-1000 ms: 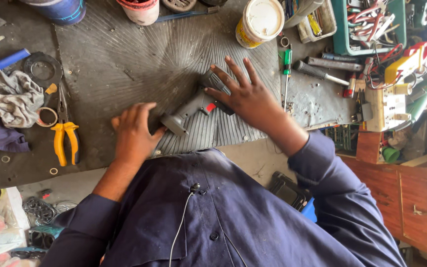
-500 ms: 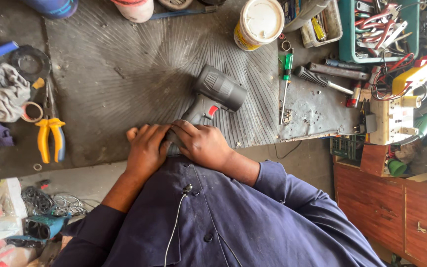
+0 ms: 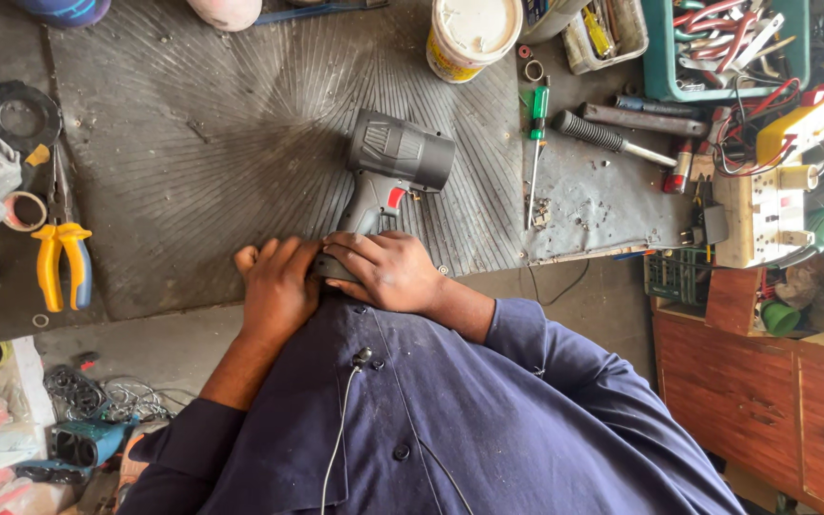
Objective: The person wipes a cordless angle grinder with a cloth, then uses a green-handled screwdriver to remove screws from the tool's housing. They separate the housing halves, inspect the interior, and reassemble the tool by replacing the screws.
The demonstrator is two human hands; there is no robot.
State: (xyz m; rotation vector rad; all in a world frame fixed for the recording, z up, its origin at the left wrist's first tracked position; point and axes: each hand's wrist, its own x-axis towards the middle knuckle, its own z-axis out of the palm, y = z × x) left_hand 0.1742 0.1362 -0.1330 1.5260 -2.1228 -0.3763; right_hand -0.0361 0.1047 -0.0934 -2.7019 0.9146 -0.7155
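A grey cordless drill body [image 3: 388, 172] with a red trigger lies on the ribbed rubber mat [image 3: 202, 143], its barrel pointing away from me. My right hand [image 3: 383, 269] wraps over the base of the drill's handle at the mat's near edge. My left hand [image 3: 277, 286] rests beside it, fingers curled against the same handle base. Both hands are close to my chest, above my blue shirt. The bottom of the handle is hidden under my fingers.
A green-handled screwdriver [image 3: 537, 143] and a black-handled tool [image 3: 612, 138] lie to the right. Yellow-handled pliers [image 3: 61, 262] and tape roll [image 3: 23, 212] sit left. A white tub [image 3: 472, 36] stands at the back, a teal tool tray [image 3: 722, 48] at back right, a wooden cabinet [image 3: 765, 391] at right.
My right hand left the drill's barrel and came back to the handle base beside my left hand. The drill's barrel now lies uncovered on the mat.
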